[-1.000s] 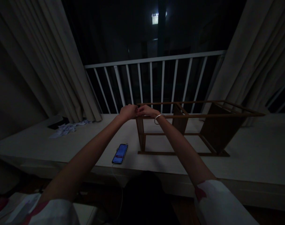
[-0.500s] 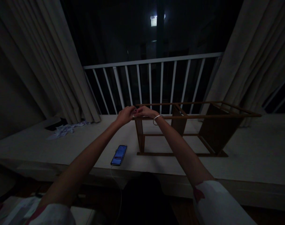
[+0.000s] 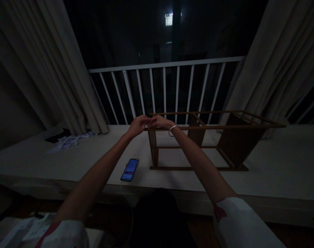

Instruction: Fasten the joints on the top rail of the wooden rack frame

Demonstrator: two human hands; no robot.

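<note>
A brown wooden frame [image 3: 224, 127] of thin rails and panels stands on a pale ledge [image 3: 100, 151] in a dim room. My left hand [image 3: 138, 124] and my right hand [image 3: 160, 121] meet at the frame's near left top corner. Both have their fingers curled and pinched together on that corner; what they pinch is too small and dark to name. A silver bangle [image 3: 173, 129] is on my right wrist. A phone [image 3: 130, 169] with a lit blue screen lies on the ledge below my hands, a white cable running down from it.
A white railing [image 3: 164, 89] runs behind the ledge, with darkness beyond. Heavy curtains [image 3: 56, 69] hang on both sides. Crumpled white papers [image 3: 69, 142] and a dark flat object [image 3: 56, 136] lie at the ledge's left. Papers sit at the lower left.
The view has shifted slightly; my hands stay at the frame's corner with only small finger movement.
</note>
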